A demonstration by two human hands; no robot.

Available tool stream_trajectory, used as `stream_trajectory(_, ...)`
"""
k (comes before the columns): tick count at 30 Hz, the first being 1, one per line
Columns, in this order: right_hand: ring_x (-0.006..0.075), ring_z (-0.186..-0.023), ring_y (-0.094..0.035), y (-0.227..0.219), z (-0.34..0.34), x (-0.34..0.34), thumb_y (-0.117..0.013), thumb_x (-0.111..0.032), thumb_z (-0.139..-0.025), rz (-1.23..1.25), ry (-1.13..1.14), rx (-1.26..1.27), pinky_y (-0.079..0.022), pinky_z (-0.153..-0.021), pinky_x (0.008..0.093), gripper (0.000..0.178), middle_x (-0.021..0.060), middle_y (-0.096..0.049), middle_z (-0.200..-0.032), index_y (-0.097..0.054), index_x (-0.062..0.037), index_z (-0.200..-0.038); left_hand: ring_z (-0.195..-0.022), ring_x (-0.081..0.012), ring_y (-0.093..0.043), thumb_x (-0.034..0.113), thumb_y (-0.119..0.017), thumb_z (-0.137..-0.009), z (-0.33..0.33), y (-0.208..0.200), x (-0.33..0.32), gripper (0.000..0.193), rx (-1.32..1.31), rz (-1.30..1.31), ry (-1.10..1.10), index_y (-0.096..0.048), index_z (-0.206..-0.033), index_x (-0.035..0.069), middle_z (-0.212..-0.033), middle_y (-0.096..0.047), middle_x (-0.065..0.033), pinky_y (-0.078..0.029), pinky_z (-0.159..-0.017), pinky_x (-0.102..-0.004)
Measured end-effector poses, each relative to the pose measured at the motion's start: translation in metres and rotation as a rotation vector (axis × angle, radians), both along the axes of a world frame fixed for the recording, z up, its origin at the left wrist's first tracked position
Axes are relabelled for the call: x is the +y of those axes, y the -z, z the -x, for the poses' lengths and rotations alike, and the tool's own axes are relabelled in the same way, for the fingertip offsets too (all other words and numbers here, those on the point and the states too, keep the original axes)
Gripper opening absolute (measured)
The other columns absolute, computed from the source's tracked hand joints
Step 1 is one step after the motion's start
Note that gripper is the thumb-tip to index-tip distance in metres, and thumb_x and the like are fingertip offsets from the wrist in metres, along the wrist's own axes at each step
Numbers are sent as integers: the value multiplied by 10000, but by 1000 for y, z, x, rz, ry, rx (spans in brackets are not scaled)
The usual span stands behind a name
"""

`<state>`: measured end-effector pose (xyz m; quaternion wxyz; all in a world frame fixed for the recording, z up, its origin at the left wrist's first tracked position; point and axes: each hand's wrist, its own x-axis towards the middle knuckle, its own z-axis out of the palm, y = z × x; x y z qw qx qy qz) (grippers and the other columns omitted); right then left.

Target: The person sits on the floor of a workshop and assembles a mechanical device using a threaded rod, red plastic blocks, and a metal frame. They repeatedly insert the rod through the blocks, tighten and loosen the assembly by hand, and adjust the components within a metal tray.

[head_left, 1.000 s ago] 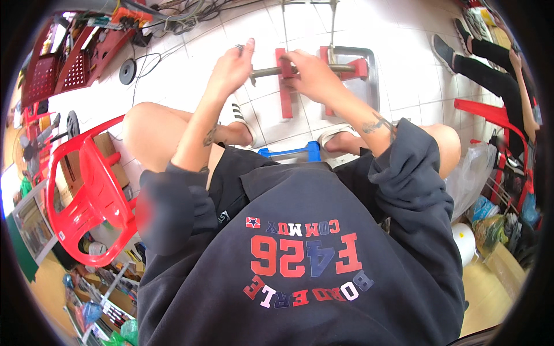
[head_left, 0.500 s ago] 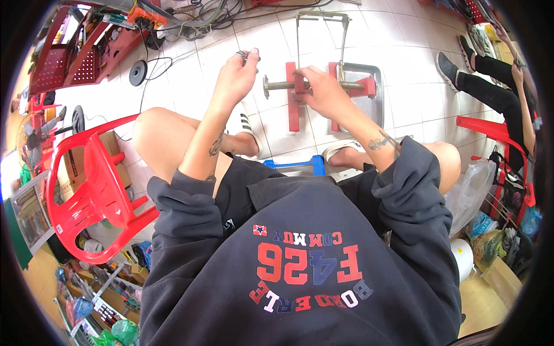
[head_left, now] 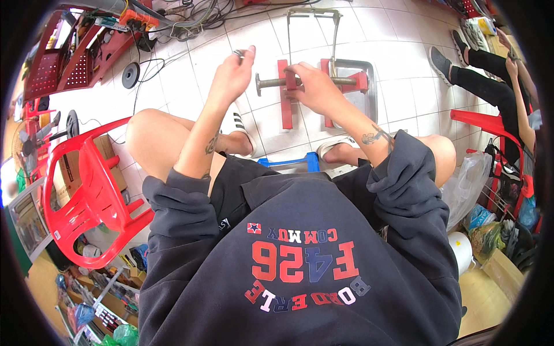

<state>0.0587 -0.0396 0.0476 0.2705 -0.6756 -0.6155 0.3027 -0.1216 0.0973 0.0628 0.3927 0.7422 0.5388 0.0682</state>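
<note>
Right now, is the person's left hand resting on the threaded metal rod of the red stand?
No: the left hand is raised clear of the threaded rod, pinching a small metal piece; only the right hand grips it.

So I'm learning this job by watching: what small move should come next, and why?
Probably bring the left hand with its small metal piece to the threaded shaft; its flanged end is bare, and the right hand already steadies it on the red stand.

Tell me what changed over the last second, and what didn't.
The left hand drew away from the threaded shaft, lifting a small metal piece up and left. The right hand kept its grip on the shaft at the red stand; the stand stayed put.
</note>
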Motion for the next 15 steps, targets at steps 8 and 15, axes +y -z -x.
stream_trajectory(8, 391, -1049, -633, 1, -2, -2, -761, -112, -818, -31, -2, -4, -515, -901, 435, 451, 179, -649, -1117, -608, -22, -1233, -1018, -405, -687, 544, -422, -1035, -5, -20, 7, 633, -127, 84, -136, -705, -1134, -14, -962, -713, -289, -508, -891, -457)
stream_trajectory(15, 397, -1017, -639, 5, -2, -1, -776, -126, -798, -59, -8, -18, -519, -874, 455, 420, 173, -645, -1102, -598, -23, -1164, -976, -331, -714, 539, -448, -1042, -10, 11, -4, 635, 89, 30, 106, -716, -1078, -36, -962, -752, -197, -522, -893, -396)
